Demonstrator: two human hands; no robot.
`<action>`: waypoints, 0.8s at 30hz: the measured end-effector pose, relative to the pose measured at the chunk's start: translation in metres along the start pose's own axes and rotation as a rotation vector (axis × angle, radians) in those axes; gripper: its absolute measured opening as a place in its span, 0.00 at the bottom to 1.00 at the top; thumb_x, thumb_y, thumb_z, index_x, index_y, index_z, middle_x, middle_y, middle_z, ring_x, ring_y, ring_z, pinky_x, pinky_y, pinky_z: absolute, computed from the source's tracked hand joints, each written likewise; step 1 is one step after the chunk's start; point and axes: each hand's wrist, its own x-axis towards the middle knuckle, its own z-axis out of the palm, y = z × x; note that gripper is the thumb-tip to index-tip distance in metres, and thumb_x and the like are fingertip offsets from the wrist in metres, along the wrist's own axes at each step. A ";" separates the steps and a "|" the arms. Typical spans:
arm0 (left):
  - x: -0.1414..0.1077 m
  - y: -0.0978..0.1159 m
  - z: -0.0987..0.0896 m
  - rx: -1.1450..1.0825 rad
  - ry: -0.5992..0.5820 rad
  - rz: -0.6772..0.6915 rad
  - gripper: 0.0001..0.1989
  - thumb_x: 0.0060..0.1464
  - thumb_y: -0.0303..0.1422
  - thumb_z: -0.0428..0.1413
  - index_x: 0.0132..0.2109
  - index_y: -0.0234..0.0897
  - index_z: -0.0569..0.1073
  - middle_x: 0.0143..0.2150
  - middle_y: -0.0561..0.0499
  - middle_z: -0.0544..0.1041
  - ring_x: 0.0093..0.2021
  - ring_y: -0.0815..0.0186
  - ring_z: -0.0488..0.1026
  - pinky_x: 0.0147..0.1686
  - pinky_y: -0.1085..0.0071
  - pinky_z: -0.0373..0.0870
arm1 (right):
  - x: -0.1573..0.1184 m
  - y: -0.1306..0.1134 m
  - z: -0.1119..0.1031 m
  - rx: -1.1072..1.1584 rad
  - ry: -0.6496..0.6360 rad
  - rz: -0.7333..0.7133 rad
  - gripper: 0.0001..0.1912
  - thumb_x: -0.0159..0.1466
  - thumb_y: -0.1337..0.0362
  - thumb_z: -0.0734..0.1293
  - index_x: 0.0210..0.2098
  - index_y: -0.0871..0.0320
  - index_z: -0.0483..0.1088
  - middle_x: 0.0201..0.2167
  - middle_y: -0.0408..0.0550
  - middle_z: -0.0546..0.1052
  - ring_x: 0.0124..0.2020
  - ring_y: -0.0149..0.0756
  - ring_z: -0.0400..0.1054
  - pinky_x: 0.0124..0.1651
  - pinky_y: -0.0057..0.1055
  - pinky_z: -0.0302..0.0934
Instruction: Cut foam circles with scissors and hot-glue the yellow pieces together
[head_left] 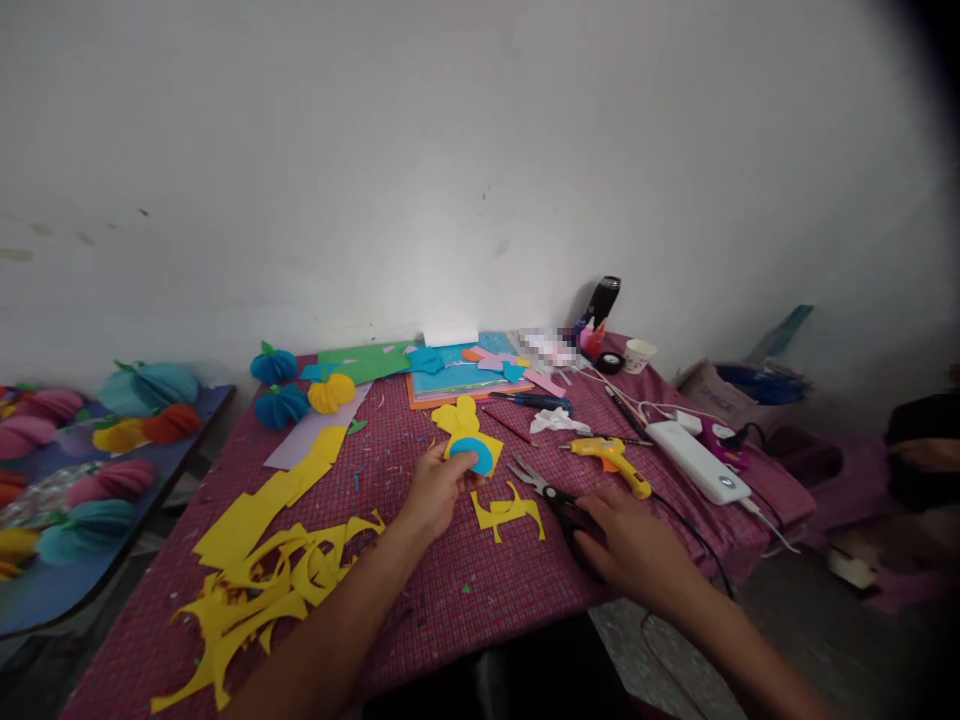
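My left hand (436,488) pinches a yellow paper piece (491,446) with a blue paper circle (472,455) lying flat over it, my thumb on the circle. Black-handled scissors (556,496) are in my right hand (628,535), fingers around the handles and blades parted, pointing toward the yellow piece. Their finger loops are partly hidden by my hand. Between the hands, a yellow cut-out scrap (508,513) lies on the tablecloth. Several yellow paper circles (456,414) rest just beyond my left fingers.
Yellow offcuts (289,580) and yellow sheets (255,510) spread across the left. On the right are a yellow glue gun (607,458), a white power strip (697,462), a paper cup (638,355) and a black bottle (604,298). Paper pumpkins (281,406) stand back left.
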 end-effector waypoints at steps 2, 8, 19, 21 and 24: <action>0.001 -0.002 0.000 -0.005 0.014 0.009 0.17 0.41 0.33 0.67 0.38 0.32 0.74 0.35 0.48 0.80 0.30 0.66 0.75 0.29 0.70 0.71 | -0.008 0.003 0.002 -0.073 -0.047 0.017 0.17 0.62 0.60 0.65 0.49 0.56 0.73 0.45 0.57 0.76 0.44 0.49 0.71 0.45 0.39 0.61; 0.003 -0.002 -0.003 -0.026 0.060 0.057 0.17 0.41 0.32 0.67 0.38 0.32 0.74 0.33 0.49 0.79 0.30 0.66 0.74 0.30 0.69 0.71 | -0.001 -0.012 0.000 -0.179 -0.089 0.101 0.23 0.59 0.64 0.65 0.54 0.60 0.70 0.41 0.61 0.78 0.39 0.52 0.72 0.38 0.39 0.60; 0.004 -0.001 -0.004 -0.028 0.050 0.086 0.13 0.44 0.32 0.67 0.37 0.32 0.74 0.31 0.50 0.78 0.28 0.68 0.74 0.29 0.71 0.70 | -0.011 0.029 0.001 1.586 -0.225 0.224 0.20 0.57 0.60 0.73 0.48 0.58 0.72 0.38 0.49 0.76 0.34 0.37 0.70 0.37 0.32 0.62; 0.004 -0.001 -0.004 -0.022 0.048 0.091 0.13 0.44 0.32 0.67 0.37 0.32 0.74 0.32 0.49 0.78 0.29 0.68 0.74 0.29 0.71 0.70 | -0.016 0.017 0.009 1.771 -0.204 0.191 0.21 0.56 0.60 0.75 0.47 0.59 0.73 0.38 0.50 0.76 0.33 0.35 0.69 0.36 0.32 0.62; 0.005 -0.002 -0.004 -0.024 0.071 0.096 0.14 0.43 0.32 0.67 0.37 0.32 0.75 0.32 0.49 0.78 0.29 0.68 0.74 0.30 0.70 0.71 | -0.017 -0.008 0.022 1.927 -0.213 0.138 0.20 0.56 0.60 0.76 0.46 0.59 0.74 0.37 0.50 0.77 0.32 0.34 0.69 0.36 0.31 0.63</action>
